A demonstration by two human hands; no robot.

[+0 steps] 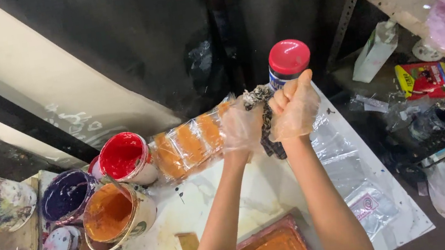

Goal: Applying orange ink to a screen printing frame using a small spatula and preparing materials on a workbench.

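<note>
Evidently the red-capped bottle [286,65] is held up above the white table [255,187], the gloved right hand [294,109] clenched round its body, thumb up. The gloved left hand [242,128] presses a stained rag [259,102] against it (fingers curled shut), so wiping looks underway; unscrewing would need the cap freed. Open paint tubs [108,215] stand well left

Both forearms bare, stretched forward and up from bottom edge, converging at wrists. Both hands in thin clear gloves. Left hand [241,127] palm down, fingers curled in loose grasp. Right hand [293,109] clenched in fist, thumb raised on top, knuckles toward left hand, hands almost touching.
</note>
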